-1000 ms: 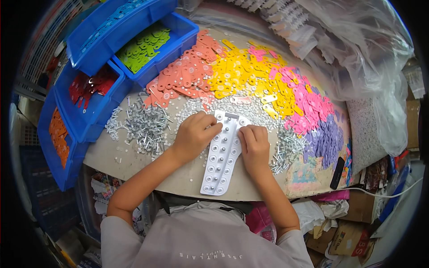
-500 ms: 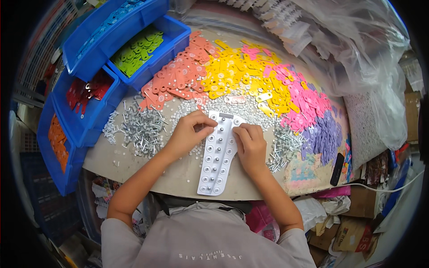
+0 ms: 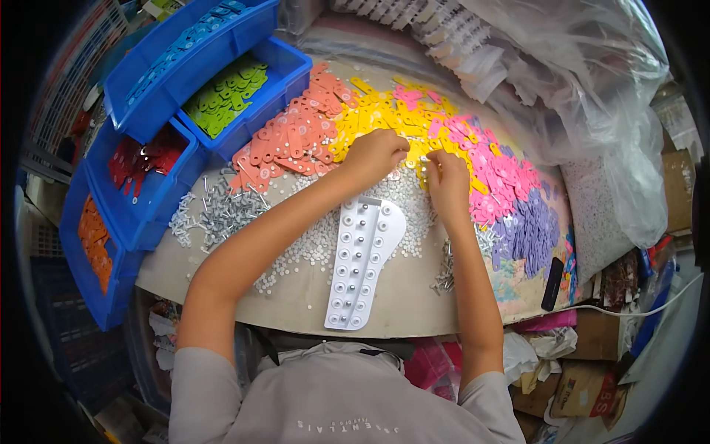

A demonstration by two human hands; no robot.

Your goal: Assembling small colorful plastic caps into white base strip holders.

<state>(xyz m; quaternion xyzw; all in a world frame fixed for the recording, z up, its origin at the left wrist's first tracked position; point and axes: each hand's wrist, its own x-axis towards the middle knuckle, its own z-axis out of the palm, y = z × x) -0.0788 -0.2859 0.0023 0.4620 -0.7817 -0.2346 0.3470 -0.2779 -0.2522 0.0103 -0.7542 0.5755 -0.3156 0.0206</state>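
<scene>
A white plastic tray [image 3: 371, 255] with rows of round sockets and a line of metal pins down its middle lies near the table's front edge, touched by neither hand. Beyond it, my left hand [image 3: 376, 157] is over the near side of the yellow plastic strips [image 3: 362, 118], fingers curled together. My right hand [image 3: 450, 183] is just to its right, fingertips pinched beside the yellow strips and the pink strips [image 3: 503, 177]. Whatever either hand's fingertips hold is too small or hidden to make out. Small white caps [image 3: 310, 248] are scattered around the tray.
Coral strips [image 3: 292, 137] and metal rivets [image 3: 225, 214] lie to the left, purple strips [image 3: 529, 229] to the right. Blue bins [image 3: 151, 211] with coloured strips stand at the left edge. A dark bar-shaped object [image 3: 552, 284] and a clear plastic bag [image 3: 606, 163] are at the right.
Both hands have left the white tray and moved forward to the yellow strips, the left hand also to the right. The tray has slid very slightly toward me.
</scene>
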